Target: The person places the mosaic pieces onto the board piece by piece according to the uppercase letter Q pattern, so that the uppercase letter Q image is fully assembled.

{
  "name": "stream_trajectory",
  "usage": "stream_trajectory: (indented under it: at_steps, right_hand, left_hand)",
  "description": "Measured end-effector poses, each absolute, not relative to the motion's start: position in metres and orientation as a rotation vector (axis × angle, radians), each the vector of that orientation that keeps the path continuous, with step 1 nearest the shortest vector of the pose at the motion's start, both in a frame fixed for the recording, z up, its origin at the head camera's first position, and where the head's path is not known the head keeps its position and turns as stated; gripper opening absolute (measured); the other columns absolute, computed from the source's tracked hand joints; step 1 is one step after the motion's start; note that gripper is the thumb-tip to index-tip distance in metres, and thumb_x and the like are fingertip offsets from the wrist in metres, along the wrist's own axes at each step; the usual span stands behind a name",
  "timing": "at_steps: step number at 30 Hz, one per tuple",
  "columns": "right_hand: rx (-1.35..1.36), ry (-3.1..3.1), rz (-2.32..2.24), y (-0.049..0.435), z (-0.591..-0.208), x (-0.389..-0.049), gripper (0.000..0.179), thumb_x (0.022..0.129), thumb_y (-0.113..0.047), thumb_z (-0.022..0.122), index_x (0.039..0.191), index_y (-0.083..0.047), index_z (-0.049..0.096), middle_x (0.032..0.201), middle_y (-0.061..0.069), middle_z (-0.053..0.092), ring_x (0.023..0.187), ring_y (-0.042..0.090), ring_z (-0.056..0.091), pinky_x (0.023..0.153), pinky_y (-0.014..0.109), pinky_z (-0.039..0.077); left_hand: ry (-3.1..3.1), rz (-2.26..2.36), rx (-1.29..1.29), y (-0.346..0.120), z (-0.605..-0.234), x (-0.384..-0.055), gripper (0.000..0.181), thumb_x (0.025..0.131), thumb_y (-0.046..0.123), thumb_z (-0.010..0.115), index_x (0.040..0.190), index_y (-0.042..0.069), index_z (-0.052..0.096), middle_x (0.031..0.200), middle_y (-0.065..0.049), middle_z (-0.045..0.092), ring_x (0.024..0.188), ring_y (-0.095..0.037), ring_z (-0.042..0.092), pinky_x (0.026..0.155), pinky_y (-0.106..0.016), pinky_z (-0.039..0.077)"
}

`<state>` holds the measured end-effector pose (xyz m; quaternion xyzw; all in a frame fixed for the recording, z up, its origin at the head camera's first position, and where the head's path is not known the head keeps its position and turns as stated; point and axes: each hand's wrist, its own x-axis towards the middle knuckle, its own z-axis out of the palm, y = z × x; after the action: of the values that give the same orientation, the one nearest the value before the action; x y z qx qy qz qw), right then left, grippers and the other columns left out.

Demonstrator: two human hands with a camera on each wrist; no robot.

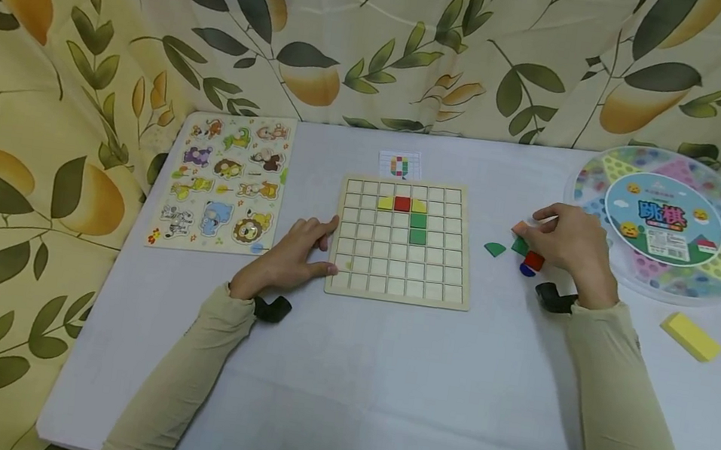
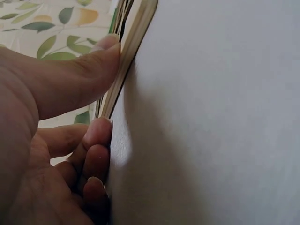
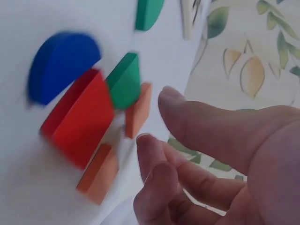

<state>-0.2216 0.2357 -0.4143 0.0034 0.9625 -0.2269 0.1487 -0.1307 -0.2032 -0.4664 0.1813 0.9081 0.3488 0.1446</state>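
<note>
A wooden grid board [image 1: 399,269] lies flat on the table. Set in it are a red square [image 1: 402,204] between two yellow pieces, with two green squares [image 1: 417,237] below on the right. My left hand [image 1: 291,258] rests against the board's left edge, thumb near the lower corner and fingers higher up. Over a small group of loose pieces hovers my right hand [image 1: 570,245], thumb and fingers apart with nothing between them. Close to its fingertips lie an orange strip [image 3: 139,110], a green piece [image 3: 125,82], a red block [image 3: 84,122], a blue half-round [image 3: 63,63] and another orange strip [image 3: 99,174].
Behind the board lies a small pattern card [image 1: 399,165]. An animal picture board [image 1: 222,184] is at the left. At the right stand a round clear game box [image 1: 665,219] and a yellow block [image 1: 691,337]. A green quarter-round [image 1: 495,249] sits between board and pieces.
</note>
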Motion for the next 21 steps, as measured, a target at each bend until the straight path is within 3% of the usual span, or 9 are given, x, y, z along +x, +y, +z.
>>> stream_trajectory:
  at_steps: [11, 17, 21]
  right_hand:
    - [0.028, 2.757, -0.640, 0.2387, -0.4216, -0.2221, 0.036, 0.100, -0.027, 0.073, 0.116, 0.006, 0.067, 0.099, 0.025, 0.069, 0.082, 0.034, 0.059, 0.067, 0.038, 0.044]
    - [0.008, 2.747, -0.659, 0.2386, -0.4230, -0.2235, 0.039, 0.101, -0.030, 0.072, 0.117, 0.004, 0.063, 0.107, 0.026, 0.067, 0.091, 0.037, 0.058, 0.071, 0.039, 0.044]
    - [-0.043, 2.731, -0.743, 0.2411, -0.4245, -0.2252, 0.036, 0.100, -0.028, 0.072, 0.114, 0.004, 0.064, 0.110, 0.028, 0.068, 0.089, 0.035, 0.062, 0.068, 0.035, 0.046]
  left_hand:
    - [2.602, 1.015, 0.525, -0.2042, -0.4665, -0.1326, 0.090, 0.097, 0.021, 0.079, 0.165, -0.004, 0.026, 0.109, -0.008, 0.051, 0.107, -0.024, 0.037, 0.098, -0.039, 0.032]
    - [2.603, 1.037, 0.519, -0.2035, -0.4674, -0.1330, 0.090, 0.097, 0.021, 0.080, 0.165, -0.005, 0.027, 0.109, -0.007, 0.052, 0.107, -0.023, 0.039, 0.097, -0.037, 0.033]
    - [2.598, 1.049, 0.507, -0.2027, -0.4674, -0.1329, 0.090, 0.096, 0.021, 0.080, 0.165, -0.005, 0.028, 0.109, -0.008, 0.052, 0.106, -0.023, 0.039, 0.096, -0.036, 0.033]
